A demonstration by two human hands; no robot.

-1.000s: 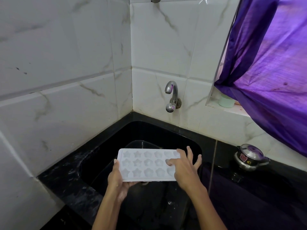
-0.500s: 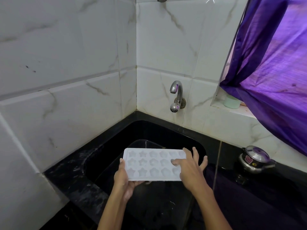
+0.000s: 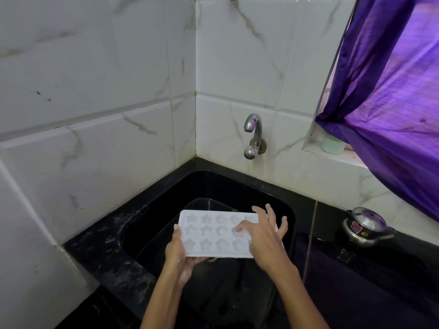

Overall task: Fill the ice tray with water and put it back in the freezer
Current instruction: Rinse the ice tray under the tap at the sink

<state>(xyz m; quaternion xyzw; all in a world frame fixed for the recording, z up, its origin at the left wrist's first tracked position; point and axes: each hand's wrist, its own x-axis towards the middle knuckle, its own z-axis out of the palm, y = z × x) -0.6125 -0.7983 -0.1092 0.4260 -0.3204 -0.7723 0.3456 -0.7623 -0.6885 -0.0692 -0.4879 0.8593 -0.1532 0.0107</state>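
Observation:
A white ice tray (image 3: 211,233) with star-shaped cells is held level over the black sink (image 3: 166,205). My left hand (image 3: 177,255) grips its left end from below, thumb on the rim. My right hand (image 3: 263,236) rests on the tray's right part with fingers spread, the index finger pressing into a cell. A chrome tap (image 3: 253,136) sticks out of the tiled wall above and behind the tray; no water runs from it. The tray's right end is hidden by my right hand.
White marbled tiles meet in a corner behind the sink. A black counter (image 3: 356,281) runs to the right, with a small steel pressure cooker (image 3: 367,226) on it. A purple curtain (image 3: 392,103) hangs at the upper right over a sill holding a pale green cup (image 3: 332,144).
My right hand has shifted left across the tray, its index finger now in a cell nearer the middle. The tray and my left hand have stayed over the sink.

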